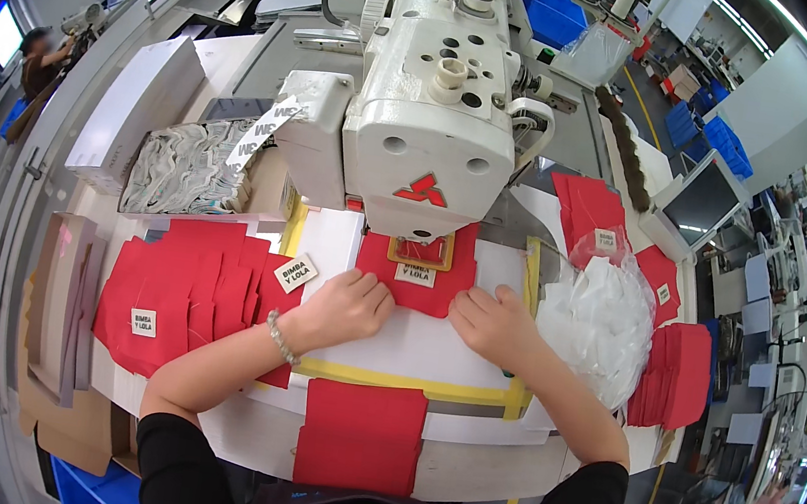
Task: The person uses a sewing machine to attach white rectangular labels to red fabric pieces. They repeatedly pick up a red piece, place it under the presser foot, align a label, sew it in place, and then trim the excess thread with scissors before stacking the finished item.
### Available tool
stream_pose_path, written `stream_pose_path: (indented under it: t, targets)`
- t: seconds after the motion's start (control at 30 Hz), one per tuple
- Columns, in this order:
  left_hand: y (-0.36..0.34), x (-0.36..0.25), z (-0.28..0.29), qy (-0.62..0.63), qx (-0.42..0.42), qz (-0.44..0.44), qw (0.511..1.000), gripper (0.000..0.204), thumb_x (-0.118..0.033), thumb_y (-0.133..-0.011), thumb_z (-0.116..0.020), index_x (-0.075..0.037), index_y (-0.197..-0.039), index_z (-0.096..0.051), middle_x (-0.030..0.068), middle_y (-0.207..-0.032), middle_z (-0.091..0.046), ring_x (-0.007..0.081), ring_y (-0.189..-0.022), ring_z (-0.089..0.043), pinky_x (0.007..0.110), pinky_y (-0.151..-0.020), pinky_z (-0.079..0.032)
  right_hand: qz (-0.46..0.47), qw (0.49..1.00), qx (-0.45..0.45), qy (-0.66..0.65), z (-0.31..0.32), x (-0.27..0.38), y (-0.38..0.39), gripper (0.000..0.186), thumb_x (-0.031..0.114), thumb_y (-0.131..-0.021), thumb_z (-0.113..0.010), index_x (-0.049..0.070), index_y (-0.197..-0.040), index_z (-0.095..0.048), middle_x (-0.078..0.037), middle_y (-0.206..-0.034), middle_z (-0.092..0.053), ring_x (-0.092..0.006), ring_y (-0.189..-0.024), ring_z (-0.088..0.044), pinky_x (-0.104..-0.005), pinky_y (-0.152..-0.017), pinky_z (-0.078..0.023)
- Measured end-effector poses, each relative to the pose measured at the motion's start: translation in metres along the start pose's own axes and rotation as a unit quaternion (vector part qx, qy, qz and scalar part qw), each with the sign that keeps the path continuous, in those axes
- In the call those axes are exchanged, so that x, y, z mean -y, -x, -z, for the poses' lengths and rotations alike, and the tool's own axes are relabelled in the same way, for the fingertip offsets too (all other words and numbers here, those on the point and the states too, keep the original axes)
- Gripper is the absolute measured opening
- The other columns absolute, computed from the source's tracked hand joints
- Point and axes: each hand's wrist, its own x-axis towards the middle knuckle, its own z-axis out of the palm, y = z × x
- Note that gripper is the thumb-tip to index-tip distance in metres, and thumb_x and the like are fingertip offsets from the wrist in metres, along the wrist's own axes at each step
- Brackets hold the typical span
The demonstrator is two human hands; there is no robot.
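Observation:
A red fabric piece [433, 299] with a cream label lies beneath the head of a white sewing machine [427, 144]. The machine's yellowish clamp frame [420, 254] rests over the label's upper part. My left hand [354, 304] is closed at the fabric's left edge, fingers curled under. At the right edge my right hand [492, 323] is closed in the same way; its fingertips are hidden. Both seem to grip the cloth. A loose cream label [295, 273] lies left of my left hand, on a red piece. Beside my right forearm sits a heap of white pieces in a clear bag [587, 320].
Overlapping red pieces [177, 295] cover the left side. A red stack [360, 438] lies at the front edge, another [678, 376] at far right. Behind on the left stands a box of pale labels [187, 170]. A small screen [700, 203] stands at right.

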Motion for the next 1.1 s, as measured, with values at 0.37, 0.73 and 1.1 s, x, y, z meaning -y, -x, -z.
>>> stream_pose_path:
  t: [0.37, 0.73, 1.1]
  targets:
    - [0.024, -0.025, 0.027, 0.07, 0.085, -0.027, 0.994, 0.025, -0.01, -0.074, -0.062, 0.0, -0.097, -0.067, 0.0056, -0.092, -0.061, 0.0196, -0.095, -0.061, 0.032, -0.082, -0.047, -0.136, 0.991, 0.006, -0.016, 0.023, 0.033, 0.031, 0.016, 0.021, -0.074, -0.069, 0.009, -0.078, -0.059, -0.002, -0.08, -0.055, -0.0175, -0.075, -0.053, -0.0335, -0.074, -0.038]
    - [0.025, -0.019, 0.036, 0.086, 0.093, 0.024, 0.992, 0.031, -0.008, -0.076, -0.062, -0.001, -0.106, -0.068, 0.0048, -0.098, -0.063, 0.0169, -0.094, -0.061, 0.03, -0.08, -0.046, -0.318, 0.942, 0.079, -0.074, 0.016, 0.033, 0.056, 0.018, 0.019, -0.08, -0.073, 0.009, -0.079, -0.058, -0.006, -0.075, -0.056, -0.0225, -0.073, -0.057, -0.0349, -0.072, -0.038]
    - [0.027, -0.007, 0.026, 0.326, -0.066, 0.186, 0.925, 0.015, -0.008, -0.076, -0.066, -0.004, -0.09, -0.068, 0.0084, -0.1, -0.07, 0.0201, -0.072, -0.068, 0.031, -0.063, -0.054, -0.518, 0.622, -0.005, -0.587, 0.036, 0.01, 0.048, 0.018, 0.017, -0.101, -0.051, 0.001, -0.102, -0.06, -0.005, -0.067, -0.057, -0.0147, -0.053, -0.05, -0.0284, -0.052, -0.038]
